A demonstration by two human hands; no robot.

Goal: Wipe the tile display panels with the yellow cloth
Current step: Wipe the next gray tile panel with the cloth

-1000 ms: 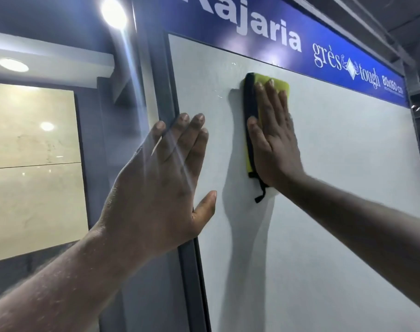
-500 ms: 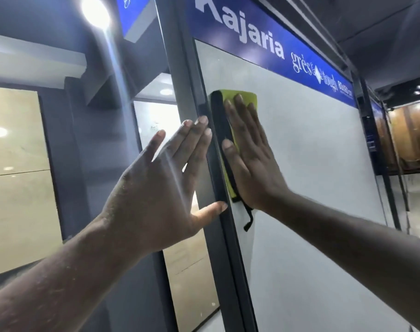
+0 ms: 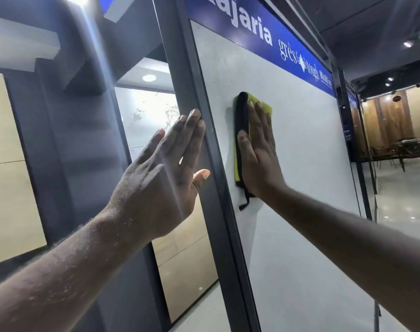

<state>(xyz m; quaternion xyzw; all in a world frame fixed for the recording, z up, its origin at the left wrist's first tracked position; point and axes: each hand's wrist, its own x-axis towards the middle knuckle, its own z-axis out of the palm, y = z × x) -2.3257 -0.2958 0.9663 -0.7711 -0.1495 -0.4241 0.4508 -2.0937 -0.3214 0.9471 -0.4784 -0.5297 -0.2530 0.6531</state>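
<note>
Yellow cloth [image 3: 264, 106]: it is pressed flat against the upper left part of the pale grey tile display panel [image 3: 312, 168], just beside the dark frame [image 3: 188, 75] and below the blue sign [image 3: 259, 29].
Cloth under the fingers: most of it is covered by the right hand [image 3: 258, 161]. A yellow corner is seen above and to the right of the fingertips. A black edge [image 3: 242, 118] is shown along the thumb side, and a black loop [image 3: 245, 202] hangs below the heel of the palm.
Right fingers [image 3: 260, 121]: they are held straight and close together, pointing upward, and are laid flat on the cloth. The thumb is set a little apart at the black edge.
Left hand [image 3: 166, 171]: it is raised open at the frame, apart from the cloth.
Left fingers [image 3: 192, 130]: they are held straight and nearly together, with the tips at the frame's edge and the thumb spread outward. Whether the palm touches the frame cannot be told.
Background: beige tile panels are seen at left, and a wood-toned display with a table at far right.
</note>
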